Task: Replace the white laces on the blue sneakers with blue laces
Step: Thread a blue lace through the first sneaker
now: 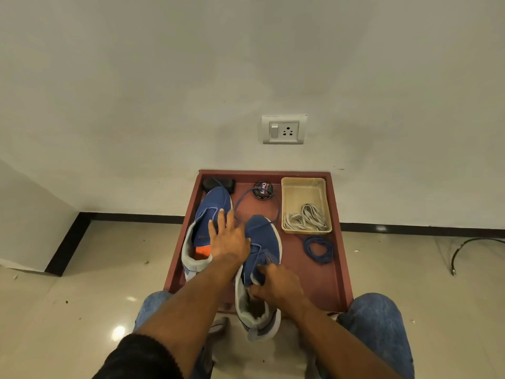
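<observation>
Nearest the lens, the right hand curls round the tongue and collar of the right-hand sneaker at lower centre of the frame, fingers pinching the grey lining, probably to hold the shoe steady and keep its throat open for threading. Just up and to the left, the left hand lies flat with fingers spread straight, grasping nothing; it rests between the two shoes, touching the inner side of the left-hand sneaker and seemingly pressing on the blue lace where it crosses.

That lace runs from the held shoe's eyelets in a loose loop toward the upper part of the red tray, near the round polish tin, so this shoe looks partly relaced. The left-hand sneaker shows no lace that I can make out; its orange insole is exposed. A dark block sits at the tray's top left corner.

To the right, the white laces lie heaped in a beige basket, evidently set aside after removal. Just below the basket, a coiled second blue lace waits on the tray, likely for the other shoe.
</observation>
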